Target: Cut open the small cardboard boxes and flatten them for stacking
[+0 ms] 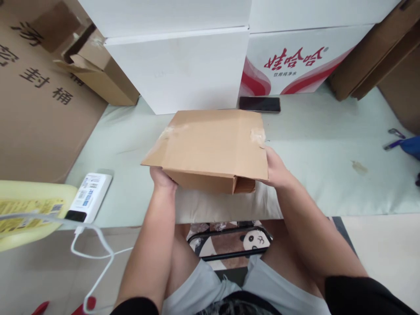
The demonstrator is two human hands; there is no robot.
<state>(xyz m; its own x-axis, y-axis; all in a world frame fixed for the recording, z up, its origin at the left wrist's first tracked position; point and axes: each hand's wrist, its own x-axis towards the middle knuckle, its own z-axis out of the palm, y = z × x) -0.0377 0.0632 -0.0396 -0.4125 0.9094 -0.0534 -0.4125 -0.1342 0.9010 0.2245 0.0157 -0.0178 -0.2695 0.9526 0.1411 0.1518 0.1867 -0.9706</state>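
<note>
A brown cardboard box (206, 140) is held between my two hands above the front of the covered table. Its broad top panel carries torn clear tape at the left and right edges, and a flap gapes at the lower right corner. My left hand (163, 178) grips the box's near left side from below, its fingers hidden under the panel. On the right side, my right hand (276, 167) clasps the edge, with most fingers behind the cardboard. Whatever may be inside the box is out of sight.
White cartons (183, 70) stand along the back, with a dark phone (260, 104) before them. At left are an opened small carton (105, 72), a white power strip (90, 197) with cables and a yellow jug (36, 210). Brown cardboard (370, 52) leans at right.
</note>
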